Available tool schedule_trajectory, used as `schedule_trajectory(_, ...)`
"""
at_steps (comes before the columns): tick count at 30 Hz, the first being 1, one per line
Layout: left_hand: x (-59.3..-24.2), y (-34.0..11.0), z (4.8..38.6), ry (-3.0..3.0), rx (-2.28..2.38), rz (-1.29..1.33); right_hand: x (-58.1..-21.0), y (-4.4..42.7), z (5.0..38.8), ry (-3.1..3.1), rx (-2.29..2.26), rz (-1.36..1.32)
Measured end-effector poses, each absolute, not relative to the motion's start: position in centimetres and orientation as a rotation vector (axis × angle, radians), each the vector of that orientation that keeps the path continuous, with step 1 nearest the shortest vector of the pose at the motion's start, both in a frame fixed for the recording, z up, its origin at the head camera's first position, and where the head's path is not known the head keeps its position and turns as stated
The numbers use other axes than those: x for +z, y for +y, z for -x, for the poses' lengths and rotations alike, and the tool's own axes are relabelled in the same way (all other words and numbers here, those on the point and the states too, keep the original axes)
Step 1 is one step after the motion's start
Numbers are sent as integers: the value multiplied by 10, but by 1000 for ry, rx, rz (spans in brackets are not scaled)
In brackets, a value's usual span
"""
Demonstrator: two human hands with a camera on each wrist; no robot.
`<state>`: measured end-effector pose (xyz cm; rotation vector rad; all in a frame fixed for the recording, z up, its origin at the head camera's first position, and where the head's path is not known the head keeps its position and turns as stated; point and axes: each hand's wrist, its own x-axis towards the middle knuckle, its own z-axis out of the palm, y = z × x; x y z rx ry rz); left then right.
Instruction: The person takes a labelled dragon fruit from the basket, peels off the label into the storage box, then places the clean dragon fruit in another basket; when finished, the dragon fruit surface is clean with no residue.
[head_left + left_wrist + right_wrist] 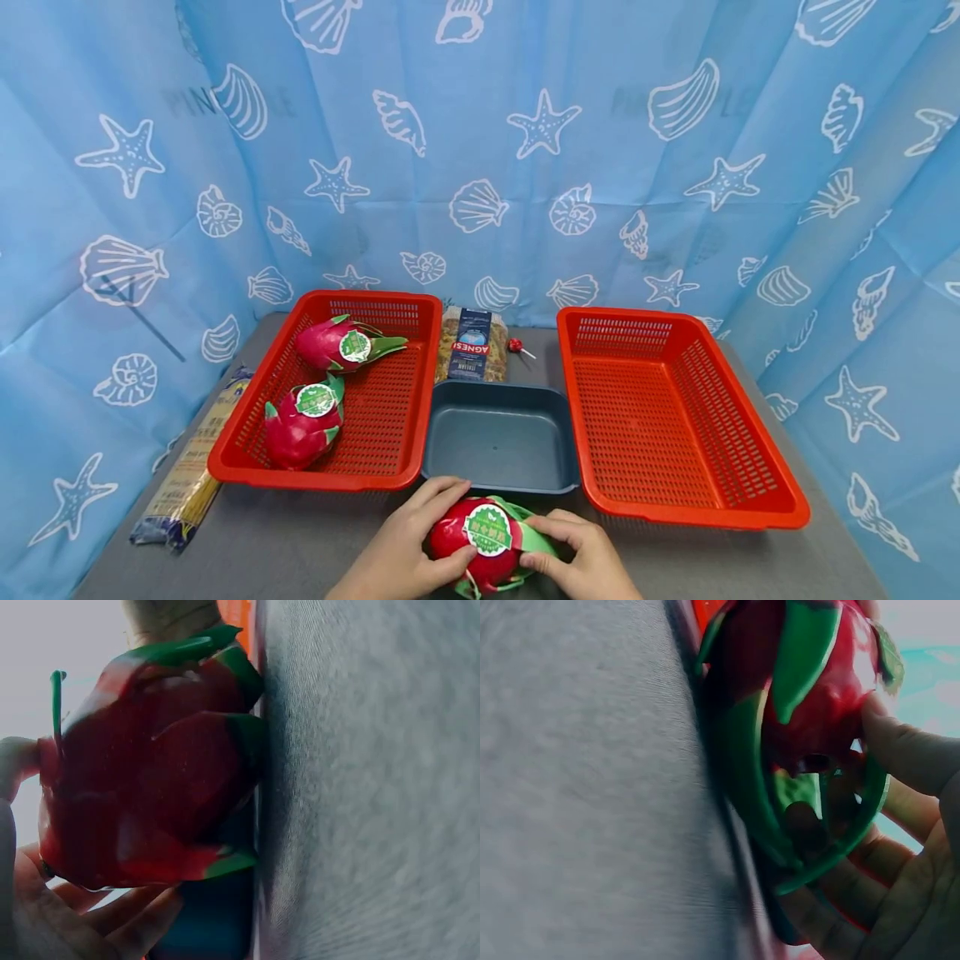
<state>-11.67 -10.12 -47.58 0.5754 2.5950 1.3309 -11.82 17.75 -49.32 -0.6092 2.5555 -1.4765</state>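
A dragon fruit (471, 570) with a round green-and-white sticker is held between both hands at the near edge of the table. My left hand (414, 537) grips its left side, thumb in front and fingers behind. At its leafy right end, my right hand (578, 557) pinches the green leaf tips between thumb and fingers. The left wrist view shows the red underside of the dragon fruit (150, 780); long green leaves of the dragon fruit (808, 656) lie against the right fingers in the right wrist view. Just beyond the hands sits a dark grey-blue tray (498, 433).
Two more dragon fruits, one behind (327, 343) and one in front (296, 437), lie in the left red basket (318, 478). Another red basket (693, 513) stands at right. An Agnesi pasta bag (471, 344), a red lollipop (515, 345) and a spaghetti pack (191, 467) lie around them.
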Motion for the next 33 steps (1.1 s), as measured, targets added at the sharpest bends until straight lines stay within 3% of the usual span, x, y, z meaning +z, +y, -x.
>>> schedule_trajectory(20, -493, -104, 119, 2521, 1545, -696, -457, 157, 110, 2860, -1047, 380)
schedule_trajectory(33, -499, -104, 119, 2579, 1582, -732, -446, 148, 117, 2774, -1329, 461)
